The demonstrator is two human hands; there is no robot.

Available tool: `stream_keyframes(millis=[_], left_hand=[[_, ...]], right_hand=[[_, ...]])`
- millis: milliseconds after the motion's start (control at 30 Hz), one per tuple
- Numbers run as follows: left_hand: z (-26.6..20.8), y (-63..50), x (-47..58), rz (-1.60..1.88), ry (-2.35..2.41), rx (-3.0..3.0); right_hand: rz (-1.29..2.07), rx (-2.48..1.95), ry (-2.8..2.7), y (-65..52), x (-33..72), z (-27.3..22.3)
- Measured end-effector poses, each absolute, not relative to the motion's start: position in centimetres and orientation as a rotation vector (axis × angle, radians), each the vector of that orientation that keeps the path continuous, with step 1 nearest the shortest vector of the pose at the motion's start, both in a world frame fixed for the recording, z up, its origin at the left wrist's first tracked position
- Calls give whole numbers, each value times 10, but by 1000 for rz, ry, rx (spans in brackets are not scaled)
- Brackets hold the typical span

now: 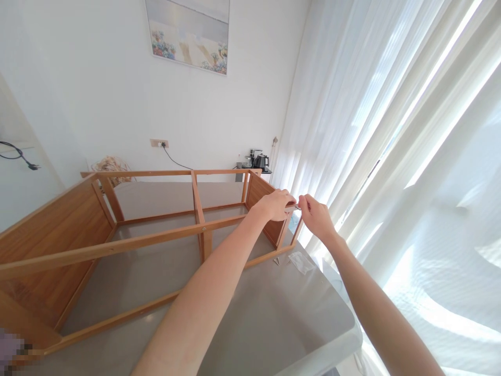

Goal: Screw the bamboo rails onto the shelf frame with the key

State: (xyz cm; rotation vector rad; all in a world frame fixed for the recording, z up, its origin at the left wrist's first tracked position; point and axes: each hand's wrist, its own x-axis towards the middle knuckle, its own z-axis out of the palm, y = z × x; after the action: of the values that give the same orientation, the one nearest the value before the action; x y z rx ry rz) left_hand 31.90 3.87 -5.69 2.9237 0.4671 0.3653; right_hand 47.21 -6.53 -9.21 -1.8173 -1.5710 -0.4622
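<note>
A wooden shelf frame [191,227] with solid end panels lies on its side across a grey table [274,313]. My left hand [276,203] reaches over its far right corner, fingers curled down onto the rail end. Just to the right, my right hand [316,215] is closed in a pinch at the outer side of that corner. A thin metal piece [298,208] shows between the two hands; its kind is too small to tell. Below them on the table lie a few small screws [276,260] and a clear plastic bag [301,262].
A white curtain [391,130] hangs close along the right. Behind the frame, a black kettle [262,161] stands near the wall, and a cord [176,161] runs from a wall socket [158,143]. The table's rounded corner [354,334] is at front right.
</note>
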Motion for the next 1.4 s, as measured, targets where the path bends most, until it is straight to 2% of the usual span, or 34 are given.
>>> stream_keyframes(millis=[300,933,1067,1133,1267,1400], left_hand=[[-62,44,322,386,470,2974],[-49,21,314,384,574,3129],[-40,4,283,410,620,3129],[-40,-12,249,551,589,3091],[-68,-63,162,896,599,2850],[-132,-101,99,1076,872,2493]], right_hand=[[-456,-1817,-1663,-66,475,-91],[-342,-1777,-1490,-66,465,-91],[-289,-1739,-1552,-74,470,-87],[-281,-1710,-1584,-77,471,-87],[-281,-1634,-1666,-79,471,-88],[-291,-1596,-1622,-72,479,-88]])
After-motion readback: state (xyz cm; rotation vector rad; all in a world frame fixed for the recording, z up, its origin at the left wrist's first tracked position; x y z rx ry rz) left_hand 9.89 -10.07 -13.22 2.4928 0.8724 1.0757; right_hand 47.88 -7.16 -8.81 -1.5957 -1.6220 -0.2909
